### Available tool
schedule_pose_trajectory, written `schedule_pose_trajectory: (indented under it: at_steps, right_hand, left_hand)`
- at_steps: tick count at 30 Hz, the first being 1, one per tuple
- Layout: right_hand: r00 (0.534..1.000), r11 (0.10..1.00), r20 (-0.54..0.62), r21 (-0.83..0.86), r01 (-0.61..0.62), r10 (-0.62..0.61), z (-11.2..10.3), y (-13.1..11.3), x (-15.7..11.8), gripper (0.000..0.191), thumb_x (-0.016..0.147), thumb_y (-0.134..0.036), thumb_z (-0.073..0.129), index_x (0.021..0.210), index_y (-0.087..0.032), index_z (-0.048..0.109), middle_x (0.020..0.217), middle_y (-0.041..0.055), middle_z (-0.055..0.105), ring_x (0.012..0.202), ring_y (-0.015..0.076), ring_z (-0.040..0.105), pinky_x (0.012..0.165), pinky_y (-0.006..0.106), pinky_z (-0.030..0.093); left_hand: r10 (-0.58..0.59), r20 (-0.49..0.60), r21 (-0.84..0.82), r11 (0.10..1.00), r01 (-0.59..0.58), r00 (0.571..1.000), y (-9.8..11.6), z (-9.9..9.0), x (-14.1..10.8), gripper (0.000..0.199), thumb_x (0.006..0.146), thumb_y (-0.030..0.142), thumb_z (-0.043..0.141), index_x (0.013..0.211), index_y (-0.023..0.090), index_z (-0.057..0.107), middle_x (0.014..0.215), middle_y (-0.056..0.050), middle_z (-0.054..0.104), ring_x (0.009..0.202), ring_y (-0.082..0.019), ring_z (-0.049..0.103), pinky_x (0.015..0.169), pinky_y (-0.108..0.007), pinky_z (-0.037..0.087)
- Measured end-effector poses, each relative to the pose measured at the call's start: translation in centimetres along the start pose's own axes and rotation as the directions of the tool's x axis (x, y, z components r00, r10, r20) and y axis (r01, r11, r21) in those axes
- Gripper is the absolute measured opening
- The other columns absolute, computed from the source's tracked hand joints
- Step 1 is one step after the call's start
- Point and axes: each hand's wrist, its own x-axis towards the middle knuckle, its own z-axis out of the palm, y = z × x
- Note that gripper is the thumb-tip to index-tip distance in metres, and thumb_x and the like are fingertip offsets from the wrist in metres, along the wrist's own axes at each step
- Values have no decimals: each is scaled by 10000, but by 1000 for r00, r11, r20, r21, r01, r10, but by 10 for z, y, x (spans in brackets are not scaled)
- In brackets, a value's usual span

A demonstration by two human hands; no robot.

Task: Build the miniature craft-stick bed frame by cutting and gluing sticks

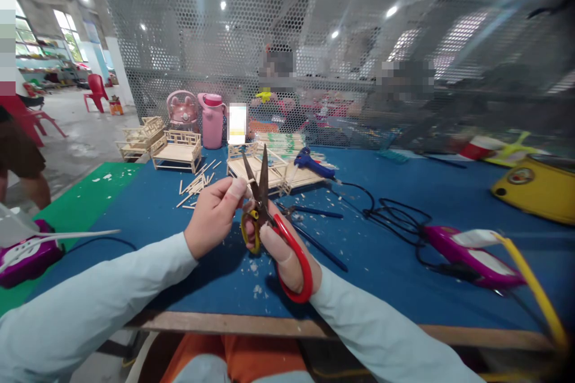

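Note:
My right hand (283, 254) is closed around the scissors (263, 182), its thumb and fingers through the red and yellow loops. The blades point up and stand apart. Beside them, my left hand (216, 210) pinches a short, thin wooden stick (250, 181) whose end reaches the blades. Most of that stick is hidden by the fingers. Several loose sticks (197, 185) lie on the blue tabletop beyond my left hand. Behind the scissors rests a partly hidden miniature bench of wooden sticks (238, 158). A finished-looking small bench (177, 151) stands further left.
A blue glue gun (312, 163) lies on wooden pieces, its black cord running right to a purple power strip (476, 254). Blue-handled pliers (321, 245) lie right of my hands. At the back stand a pink bottle (212, 122) and a perforated metal screen (188, 42).

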Motion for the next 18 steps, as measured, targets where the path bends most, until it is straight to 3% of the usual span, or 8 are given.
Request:
schedule_pose_trajectory:
  at_steps: [5, 9, 15, 18]
  right_hand:
    - [995, 998, 73, -5, -61, 61, -5, 6, -2, 491, 807, -630, 510, 1101, -237, 515, 791, 10, 490, 658, 141, 456, 603, 296, 449]
    - [992, 996, 95, -45, -74, 78, -6, 8, -3, 518, 798, -650, 504, 1088, -221, 498, 790, 4, 463, 656, 133, 434, 563, 267, 416]
    - [997, 998, 62, -33, -51, 53, -5, 8, -4, 542, 795, -662, 498, 1119, -229, 523, 776, 7, 476, 638, 135, 429, 558, 269, 421]
    - [998, 998, 44, -53, -37, 39, -5, 7, -3, 511, 801, -665, 486, 1049, -227, 574, 722, 5, 494, 607, 138, 441, 559, 278, 435]
  left_hand:
    - [57, 23, 49, 997, -58, 998, 1, -1, -2, 457, 857, 547, 490, 607, 165, 486, 580, 37, 477, 506, -66, 395, 472, -190, 327]
    - [85, 35, 88, 992, -88, 996, 1, -2, -2, 441, 874, 516, 474, 606, 166, 482, 587, 38, 469, 526, -74, 401, 505, -197, 347]
    - [88, 68, 134, 986, -97, 994, 4, -2, 1, 439, 872, 513, 456, 589, 177, 466, 573, 34, 483, 508, -82, 396, 513, -215, 351]
    - [82, 93, 148, 984, -95, 992, 6, -3, 2, 428, 869, 498, 456, 583, 179, 461, 563, 34, 473, 508, -82, 389, 509, -214, 340]
